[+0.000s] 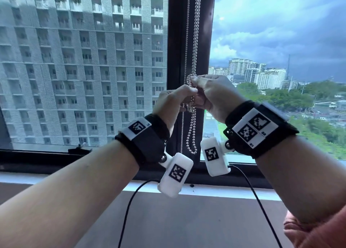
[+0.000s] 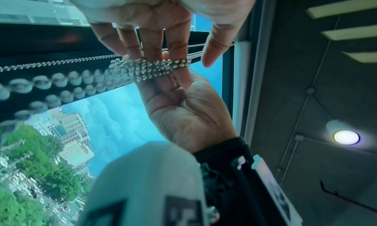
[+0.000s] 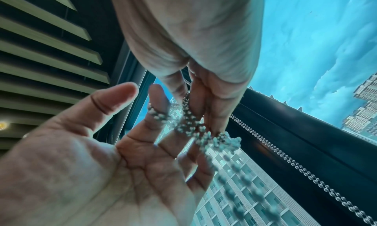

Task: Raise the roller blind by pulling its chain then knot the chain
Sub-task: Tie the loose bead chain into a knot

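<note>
A silver bead chain [image 1: 194,32] hangs in several strands in front of the dark window post [image 1: 176,41]. Both hands meet on it at chest height. My left hand [image 1: 172,101] has straight fingers and the thumb apart; in the left wrist view a bunch of chain [image 2: 151,66] lies wrapped across those fingers [image 2: 153,48]. My right hand [image 1: 215,96] pinches the chain bunch [image 3: 189,121] between its fingertips [image 3: 212,116], against the left hand [image 3: 122,156]. A loose loop [image 1: 192,148] dangles below the hands. The roller blind itself is not in view.
A white sill [image 1: 206,189] runs below the dark window frame [image 1: 37,159]. Black cables [image 1: 131,201] hang from the white wrist cameras. Overhead are ceiling slats [image 3: 51,35] and a round lamp [image 2: 346,137]. A tower block fills the left pane.
</note>
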Motion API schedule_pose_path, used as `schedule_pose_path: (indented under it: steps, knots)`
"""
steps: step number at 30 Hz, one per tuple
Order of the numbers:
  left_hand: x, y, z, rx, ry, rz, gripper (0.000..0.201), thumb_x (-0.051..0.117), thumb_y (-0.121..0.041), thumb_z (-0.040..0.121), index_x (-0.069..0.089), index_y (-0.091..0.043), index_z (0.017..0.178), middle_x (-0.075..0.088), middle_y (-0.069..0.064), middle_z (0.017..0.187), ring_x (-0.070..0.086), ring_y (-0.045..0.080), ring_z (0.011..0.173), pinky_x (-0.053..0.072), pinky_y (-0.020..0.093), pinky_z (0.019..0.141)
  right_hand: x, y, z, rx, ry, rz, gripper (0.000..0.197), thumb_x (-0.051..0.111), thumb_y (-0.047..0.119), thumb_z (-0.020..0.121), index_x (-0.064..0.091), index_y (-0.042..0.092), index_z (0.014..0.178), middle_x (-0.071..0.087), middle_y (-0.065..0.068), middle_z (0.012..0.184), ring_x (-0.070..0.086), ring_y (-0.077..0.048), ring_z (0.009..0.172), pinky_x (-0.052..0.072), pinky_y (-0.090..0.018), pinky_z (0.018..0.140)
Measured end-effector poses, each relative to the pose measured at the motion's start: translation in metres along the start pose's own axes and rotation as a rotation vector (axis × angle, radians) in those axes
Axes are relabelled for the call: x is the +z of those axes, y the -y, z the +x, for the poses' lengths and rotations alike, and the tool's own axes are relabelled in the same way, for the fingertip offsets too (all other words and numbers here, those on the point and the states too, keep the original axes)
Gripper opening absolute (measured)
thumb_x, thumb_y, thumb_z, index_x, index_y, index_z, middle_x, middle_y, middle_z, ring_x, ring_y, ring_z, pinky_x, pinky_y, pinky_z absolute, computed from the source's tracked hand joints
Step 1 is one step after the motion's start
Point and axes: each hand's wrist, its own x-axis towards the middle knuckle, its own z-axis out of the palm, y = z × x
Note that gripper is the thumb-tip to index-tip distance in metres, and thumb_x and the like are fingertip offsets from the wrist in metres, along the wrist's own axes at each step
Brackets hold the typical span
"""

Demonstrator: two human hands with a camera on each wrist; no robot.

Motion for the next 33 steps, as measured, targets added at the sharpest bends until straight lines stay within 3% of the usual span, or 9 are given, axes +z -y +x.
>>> schedule_pose_path:
  steps: [3,6,8,11,16,20,25,29,33]
  knots:
    - [0.000,0.001,0.001,0.007,0.003,-0.046,0.022,0.057,-0.025,0.076,0.070,-0.016,0.060,0.072,0.004,0.074,0.063,0.019,0.080,0.044,0.042,0.087,0.001,-0.001,0.001,-0.002,0.013,-0.009,0.013,0.058,0.015,0.095,0.059,0.009,0.084,0.057,0.000,0.057,0.055,-0.013,0.046,0.056,-0.037,0.063]
    - [-0.002,0.004,0.002,0.013,-0.025,-0.073,0.035,0.058,-0.013,0.082,0.067,-0.017,0.049,0.066,-0.004,0.059,0.059,0.008,0.060,0.048,0.029,0.073,0.001,-0.001,-0.002,-0.002,0.010,-0.062,0.011,0.057,0.019,0.096,0.061,0.009,0.095,0.063,-0.008,0.082,0.062,-0.022,0.068,0.055,-0.037,0.063]
    - [-0.006,0.011,0.003,0.008,-0.091,-0.068,0.032,0.062,-0.016,0.076,0.064,-0.018,0.045,0.058,0.004,0.059,0.049,0.009,0.053,0.043,0.026,0.065,0.000,-0.001,-0.003,0.004,0.022,-0.081,0.013,0.057,0.021,0.096,0.061,0.010,0.102,0.068,-0.013,0.096,0.064,-0.023,0.071,0.052,-0.037,0.063]
    - [-0.010,0.018,0.000,0.007,-0.109,-0.055,0.023,0.061,-0.015,0.077,0.069,-0.014,0.055,0.049,0.015,0.067,0.038,0.013,0.052,0.037,0.026,0.057,0.000,-0.003,-0.004,0.001,0.047,-0.093,0.018,0.057,0.023,0.096,0.062,0.011,0.107,0.073,-0.015,0.110,0.067,-0.025,0.071,0.050,-0.041,0.074]
    - [-0.013,0.031,-0.004,-0.017,-0.127,0.052,0.024,0.054,0.000,0.083,0.074,-0.012,0.085,0.039,-0.004,0.042,0.029,0.013,0.039,0.031,0.024,0.041,0.002,-0.003,-0.005,0.004,0.015,-0.150,0.014,0.063,0.029,0.092,0.065,0.015,0.096,0.075,-0.008,0.107,0.065,-0.031,0.088,0.048,-0.052,0.087]
    - [-0.018,0.049,-0.009,-0.057,-0.087,0.189,0.029,0.051,0.001,0.082,0.075,-0.014,0.076,0.039,-0.008,0.037,0.024,0.014,0.039,0.023,0.030,0.047,0.003,-0.002,-0.008,0.025,-0.017,-0.163,0.012,0.066,0.031,0.089,0.065,0.020,0.093,0.077,0.000,0.098,0.063,-0.039,0.110,0.046,-0.063,0.092]
    - [-0.018,0.049,-0.009,-0.059,-0.052,0.148,0.008,0.057,0.000,0.077,0.062,-0.006,0.074,0.060,0.017,0.066,0.059,0.023,0.058,0.053,0.044,0.069,0.003,-0.001,-0.011,0.031,-0.041,-0.170,0.014,0.072,0.021,0.085,0.062,0.016,0.094,0.077,-0.002,0.098,0.070,-0.036,0.099,0.049,-0.064,0.087]
    - [-0.013,0.039,-0.005,-0.030,-0.023,0.029,0.032,0.063,0.000,0.076,0.039,-0.016,0.088,0.065,0.019,0.080,0.064,0.035,0.079,0.052,0.052,0.083,0.003,-0.002,-0.012,0.044,-0.022,-0.155,0.021,0.067,0.018,0.089,0.062,0.006,0.106,0.077,-0.005,0.097,0.069,-0.034,0.089,0.054,-0.060,0.082]
    - [-0.004,0.036,-0.003,-0.035,-0.030,-0.004,0.035,0.065,-0.004,0.082,0.038,-0.019,0.100,0.063,0.013,0.087,0.065,0.028,0.074,0.056,0.048,0.079,0.001,-0.007,-0.012,0.049,-0.028,-0.135,0.018,0.065,0.014,0.090,0.064,0.001,0.102,0.074,-0.016,0.105,0.063,-0.030,0.078,0.058,-0.051,0.074]
